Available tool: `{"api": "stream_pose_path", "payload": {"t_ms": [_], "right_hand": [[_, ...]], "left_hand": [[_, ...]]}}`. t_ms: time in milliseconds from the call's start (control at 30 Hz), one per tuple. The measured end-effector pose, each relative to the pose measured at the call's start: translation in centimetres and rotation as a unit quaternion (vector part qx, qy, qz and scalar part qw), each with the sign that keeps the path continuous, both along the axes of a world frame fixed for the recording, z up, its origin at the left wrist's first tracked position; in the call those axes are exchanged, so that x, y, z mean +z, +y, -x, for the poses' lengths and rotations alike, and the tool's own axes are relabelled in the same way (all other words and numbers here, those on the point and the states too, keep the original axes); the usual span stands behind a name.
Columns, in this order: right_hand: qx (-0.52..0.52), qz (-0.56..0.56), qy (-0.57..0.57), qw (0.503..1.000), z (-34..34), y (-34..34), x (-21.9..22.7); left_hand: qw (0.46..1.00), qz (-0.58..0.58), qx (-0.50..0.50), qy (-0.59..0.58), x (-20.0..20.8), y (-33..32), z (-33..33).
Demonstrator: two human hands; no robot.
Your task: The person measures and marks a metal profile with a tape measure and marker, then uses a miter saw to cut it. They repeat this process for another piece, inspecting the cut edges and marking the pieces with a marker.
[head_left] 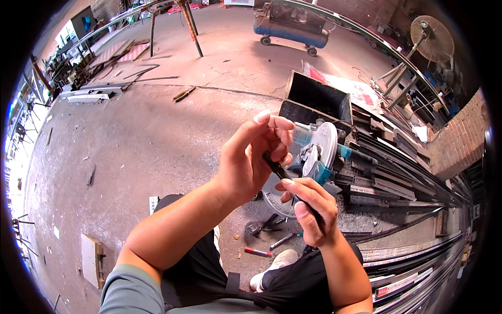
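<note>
A slim black rod-like piece (279, 168) slants between my two hands above the cut-off saw; its exact kind I cannot make out. My right hand (315, 209) grips the lower part, with thumb and fingers along its sides. At the upper end, my left hand (252, 152) curls its lower fingers around the tip, while thumb and forefinger stay raised, near each other. Just beyond the hands stands the saw (320, 152), with a round grey guard and teal parts, partly hidden by my fingers.
A black open box (319, 99) stands behind the saw. Long dark metal profiles (408, 183) lie in stacks at the right. A red marker (258, 252) and a silver-grey pen (282, 240) rest on the floor by my shoe (282, 261). Farther off is a blue air compressor (290, 31).
</note>
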State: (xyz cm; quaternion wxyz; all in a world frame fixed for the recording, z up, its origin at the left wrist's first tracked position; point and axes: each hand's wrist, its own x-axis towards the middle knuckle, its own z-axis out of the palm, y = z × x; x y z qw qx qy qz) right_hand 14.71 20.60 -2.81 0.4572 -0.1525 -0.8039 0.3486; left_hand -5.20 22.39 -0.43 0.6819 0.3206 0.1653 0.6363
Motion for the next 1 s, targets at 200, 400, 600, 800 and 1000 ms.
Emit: {"api": "stream_pose_path", "payload": {"t_ms": [200,400,600,800,1000], "right_hand": [[0.001,0.029,0.005,1.000,-0.9,-0.4,-0.1],[-0.015,0.055,-0.004,0.998,-1.3,-1.3,0.3],[-0.014,0.088,0.001,0.996,-1.4,-1.8,0.3],[-0.021,0.077,-0.009,0.997,-1.6,-1.9,0.1],[-0.016,0.079,-0.009,0.997,-1.6,-1.9,0.2]], "left_hand": [[0.992,-0.060,-0.018,0.111,-0.2,-0.5,-0.3],[0.979,-0.084,-0.028,0.182,-0.1,-1.4,-0.3],[0.965,-0.129,-0.025,0.226,-0.4,-1.6,-0.1],[0.964,-0.131,-0.030,0.228,-0.1,-1.9,-0.3],[0.962,-0.123,-0.038,0.241,0.0,-1.9,-0.3]]}}
